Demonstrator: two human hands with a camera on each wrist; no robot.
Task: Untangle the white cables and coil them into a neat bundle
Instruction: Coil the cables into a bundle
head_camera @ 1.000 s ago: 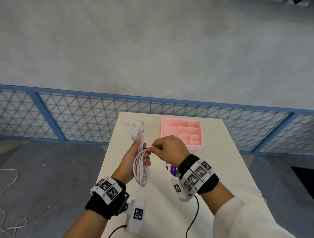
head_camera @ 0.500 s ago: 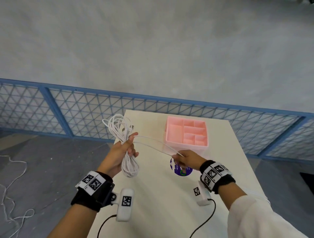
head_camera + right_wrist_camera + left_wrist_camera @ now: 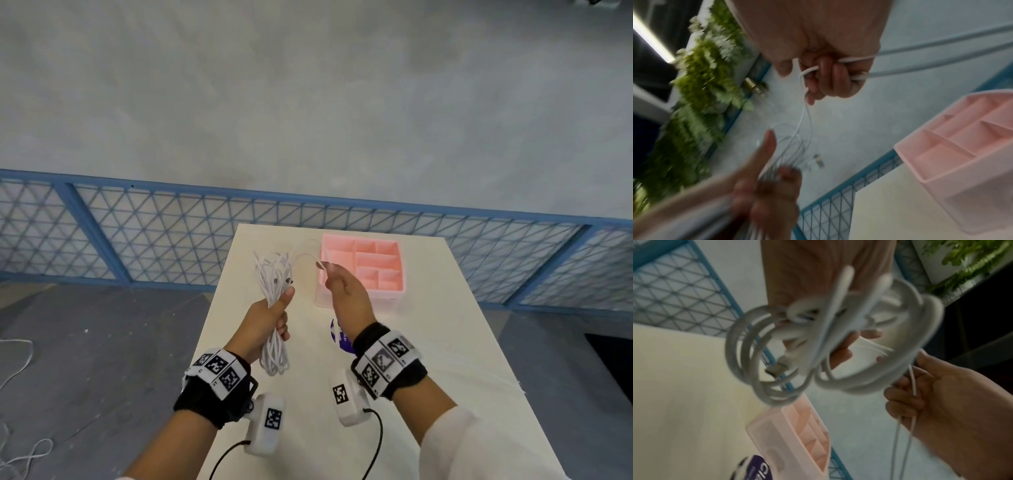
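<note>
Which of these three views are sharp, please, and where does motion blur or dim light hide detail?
Head view: evenly lit and mostly sharp; the bundle in the left hand is crisp, but the strand toward the right hand smears. Left wrist view: dim, with the near loops blurred. Right wrist view: heavy motion blur on the greenery and lower hand; the pink organizer reads soft.

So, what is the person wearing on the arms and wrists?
Each wrist carries a black band with white tiles printed with black square codes: left band, right band. Under each hangs a white camera box with one code tag and a black cable. The right arm has a white sleeve; the left forearm is bare.
</note>
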